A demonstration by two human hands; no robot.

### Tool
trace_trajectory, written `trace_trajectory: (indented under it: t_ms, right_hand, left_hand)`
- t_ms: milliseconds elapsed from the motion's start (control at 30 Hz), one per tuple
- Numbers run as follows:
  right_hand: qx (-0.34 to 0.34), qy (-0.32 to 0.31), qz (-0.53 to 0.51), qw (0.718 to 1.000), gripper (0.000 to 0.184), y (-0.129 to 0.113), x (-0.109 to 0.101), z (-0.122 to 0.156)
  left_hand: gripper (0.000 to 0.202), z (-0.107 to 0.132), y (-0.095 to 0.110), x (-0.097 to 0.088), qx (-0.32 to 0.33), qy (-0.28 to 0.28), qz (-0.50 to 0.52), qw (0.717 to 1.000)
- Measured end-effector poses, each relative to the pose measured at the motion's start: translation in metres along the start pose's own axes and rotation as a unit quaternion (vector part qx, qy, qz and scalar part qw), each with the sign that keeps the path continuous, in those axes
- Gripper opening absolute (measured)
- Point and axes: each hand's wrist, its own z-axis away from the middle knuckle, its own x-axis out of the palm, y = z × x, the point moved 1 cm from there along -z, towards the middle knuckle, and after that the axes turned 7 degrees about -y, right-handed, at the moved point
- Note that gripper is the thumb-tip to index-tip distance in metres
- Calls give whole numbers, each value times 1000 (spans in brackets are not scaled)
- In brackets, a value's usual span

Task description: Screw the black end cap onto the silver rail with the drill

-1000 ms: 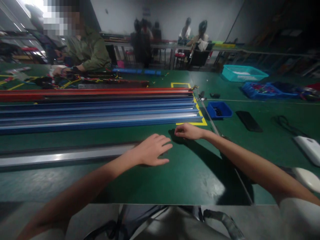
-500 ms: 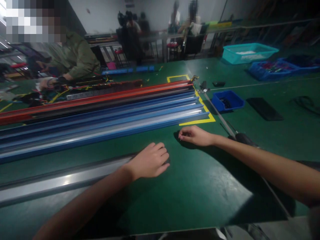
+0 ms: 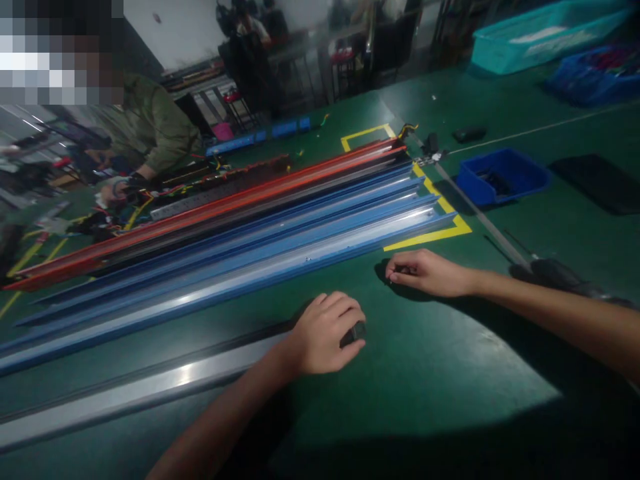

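Observation:
My left hand (image 3: pixel 327 333) is curled over the near end of a long grey metal rail (image 3: pixel 140 390) that lies on the green table (image 3: pixel 415 387); its fingers wrap the rail's dark end cap. A little further right, my right hand (image 3: pixel 427 272) rests on the table with fingertips pinched on a small dark piece I cannot make out. Beyond both hands lie several long blue rails (image 3: pixel 240 257) and red rails (image 3: pixel 210 213), side by side.
A blue bin (image 3: pixel 503 175) of small dark parts stands at the right, next to a thin rod (image 3: pixel 480 217) and a black pad (image 3: pixel 597 183). A person in a green jacket (image 3: pixel 150 130) works at the far left. Teal tray (image 3: pixel 540 33) and more people sit further back.
The view has tilted and moved closer. My left hand went from lying flat to curled around the grey rail's end. My right hand stayed pinched in about the same place.

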Motion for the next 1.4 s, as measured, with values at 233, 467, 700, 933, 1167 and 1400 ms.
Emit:
trace_trajectory:
  t_ms: [233,467,700,933,1167,1400]
  right_hand:
    - [-28,-12,14,999,27,2,0,-7]
    - [-99,-25,69,992,18,2,-5,-13]
    - [-120,-36,114,986,13,2,-6,-17]
    - [-94,-26,87,991,14,1,-12,-21]
    - [-49,-26,76,996,20,-1,-15,-18]
    - [-13,-41,61,997,18,-5,-15,-16]
  left_hand:
    - [82,3,-1,-1,-73,24,6,997]
    - [74,1,0,-2,-129,9,-10,992]
    - [69,-1,-2,-6,-142,6,-13,990]
    - [69,-2,-4,-8,-137,15,-2,990]
    - [76,-5,-7,-3,-104,47,14,993]
    - [75,-5,-9,0,-90,69,25,993]
